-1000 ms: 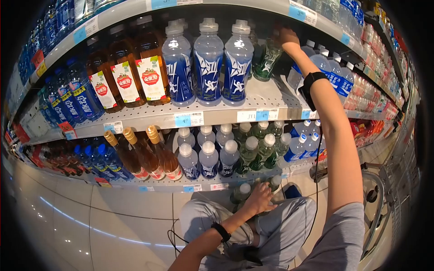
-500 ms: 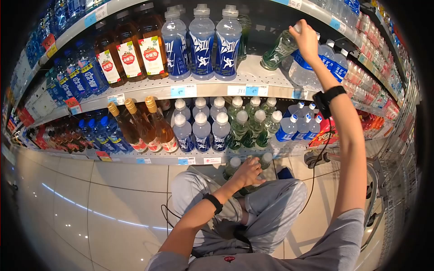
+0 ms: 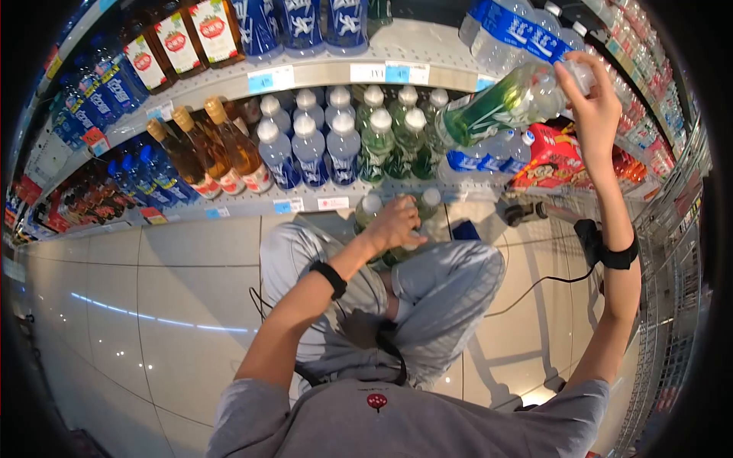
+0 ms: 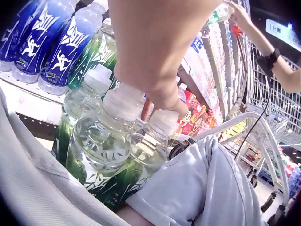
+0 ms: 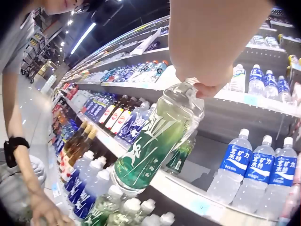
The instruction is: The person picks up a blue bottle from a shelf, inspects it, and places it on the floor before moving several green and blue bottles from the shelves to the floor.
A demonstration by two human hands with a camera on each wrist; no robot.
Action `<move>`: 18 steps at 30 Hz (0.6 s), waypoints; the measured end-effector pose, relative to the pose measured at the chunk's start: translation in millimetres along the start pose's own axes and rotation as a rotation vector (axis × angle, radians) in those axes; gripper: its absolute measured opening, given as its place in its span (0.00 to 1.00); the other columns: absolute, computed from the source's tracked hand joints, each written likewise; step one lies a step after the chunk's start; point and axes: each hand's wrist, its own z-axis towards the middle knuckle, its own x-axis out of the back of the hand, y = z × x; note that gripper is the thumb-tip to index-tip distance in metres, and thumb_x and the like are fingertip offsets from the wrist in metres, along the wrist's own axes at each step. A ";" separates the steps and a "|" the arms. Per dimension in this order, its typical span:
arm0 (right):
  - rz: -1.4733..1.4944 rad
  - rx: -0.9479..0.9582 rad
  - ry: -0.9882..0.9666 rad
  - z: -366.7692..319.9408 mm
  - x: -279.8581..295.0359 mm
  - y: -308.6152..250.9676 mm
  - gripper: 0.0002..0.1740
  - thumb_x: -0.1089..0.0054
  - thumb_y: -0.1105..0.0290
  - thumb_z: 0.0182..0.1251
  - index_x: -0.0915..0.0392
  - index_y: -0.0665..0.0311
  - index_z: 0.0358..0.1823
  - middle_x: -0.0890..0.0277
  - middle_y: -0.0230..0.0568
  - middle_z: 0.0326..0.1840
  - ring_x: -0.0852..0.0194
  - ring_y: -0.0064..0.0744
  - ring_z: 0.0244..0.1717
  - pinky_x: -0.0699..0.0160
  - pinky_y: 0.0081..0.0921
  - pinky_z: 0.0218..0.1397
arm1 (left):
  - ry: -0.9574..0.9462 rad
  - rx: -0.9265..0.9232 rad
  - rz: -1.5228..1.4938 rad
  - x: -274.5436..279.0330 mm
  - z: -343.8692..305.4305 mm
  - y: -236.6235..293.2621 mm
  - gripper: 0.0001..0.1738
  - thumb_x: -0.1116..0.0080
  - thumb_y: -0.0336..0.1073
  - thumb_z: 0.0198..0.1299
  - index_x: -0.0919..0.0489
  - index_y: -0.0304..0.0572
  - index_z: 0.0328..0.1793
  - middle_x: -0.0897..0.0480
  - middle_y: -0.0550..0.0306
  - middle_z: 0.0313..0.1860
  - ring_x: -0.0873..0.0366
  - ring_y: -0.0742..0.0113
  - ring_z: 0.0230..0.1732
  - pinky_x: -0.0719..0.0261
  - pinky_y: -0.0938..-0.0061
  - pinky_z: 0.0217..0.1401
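Observation:
My right hand (image 3: 595, 103) grips a green-labelled drink bottle (image 3: 489, 111) by its cap end, tilted in front of the shelves. In the right wrist view the fingers cover the cap, and the bottle (image 5: 153, 146) slants down to the left. Low between the knees, my left hand (image 3: 395, 227) rests over the tops of several similar green bottles (image 3: 369, 210) standing together. The left wrist view has its fingers (image 4: 164, 96) loosely spread among white caps (image 4: 123, 101), with green labels below.
Blue-labelled bottles (image 3: 309, 149) and green bottles (image 3: 376, 145) line the lower shelf. Water bottles (image 5: 230, 165) stand on the shelf above, near another green bottle (image 5: 181, 157). A shopping cart (image 3: 657, 336) is at the right; a cable (image 3: 546, 281) trails from the right wrist.
My right hand has lifted the green-labelled bottle off the upper shelf and brought it down and outward. The left hand stays over the bottles between the knees. The head view has tilted downward.

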 end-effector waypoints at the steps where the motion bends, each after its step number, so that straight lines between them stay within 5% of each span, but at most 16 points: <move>1: 0.030 0.023 -0.040 -13.8 -0.4 -0.6 0.14 0.33 0.64 0.58 0.22 0.60 0.42 0.24 0.29 0.27 0.31 0.14 0.23 0.32 0.14 0.25 | 0.003 -0.004 0.025 -1.5 0.1 -0.9 0.22 0.39 0.57 0.50 0.20 0.44 0.32 0.23 0.61 0.40 0.38 0.53 0.65 0.37 0.59 0.63; 5: -0.003 0.008 -0.262 -78.4 -11.6 0.8 0.16 0.31 0.65 0.56 0.25 0.64 0.41 0.23 0.37 0.32 0.27 0.19 0.28 0.27 0.20 0.29 | 0.049 -0.025 0.052 -2.2 -1.1 -0.8 0.21 0.39 0.56 0.51 0.20 0.44 0.31 0.23 0.61 0.39 0.38 0.53 0.65 0.35 0.58 0.62; 9: -0.016 -0.041 -0.474 -141.6 -35.6 21.3 0.17 0.33 0.67 0.56 0.28 0.64 0.44 0.24 0.47 0.39 0.23 0.47 0.35 0.23 0.32 0.38 | 0.043 -0.008 0.058 6.7 -0.4 6.5 0.20 0.37 0.54 0.50 0.20 0.43 0.30 0.22 0.60 0.40 0.37 0.53 0.64 0.33 0.57 0.61; 12: 0.123 -0.149 -0.639 -178.9 -53.2 37.6 0.17 0.34 0.66 0.57 0.29 0.63 0.44 0.25 0.47 0.39 0.23 0.49 0.34 0.24 0.35 0.37 | 0.032 -0.010 0.069 9.7 0.6 8.3 0.20 0.37 0.53 0.49 0.19 0.43 0.29 0.22 0.59 0.40 0.36 0.53 0.63 0.33 0.57 0.60; 18: 0.065 0.069 -0.821 -220.8 -80.3 56.0 0.18 0.37 0.68 0.57 0.30 0.63 0.47 0.27 0.48 0.39 0.25 0.52 0.29 0.26 0.38 0.31 | 0.065 -0.042 0.079 7.5 2.5 4.2 0.21 0.38 0.55 0.49 0.18 0.43 0.28 0.21 0.59 0.37 0.35 0.53 0.62 0.32 0.58 0.61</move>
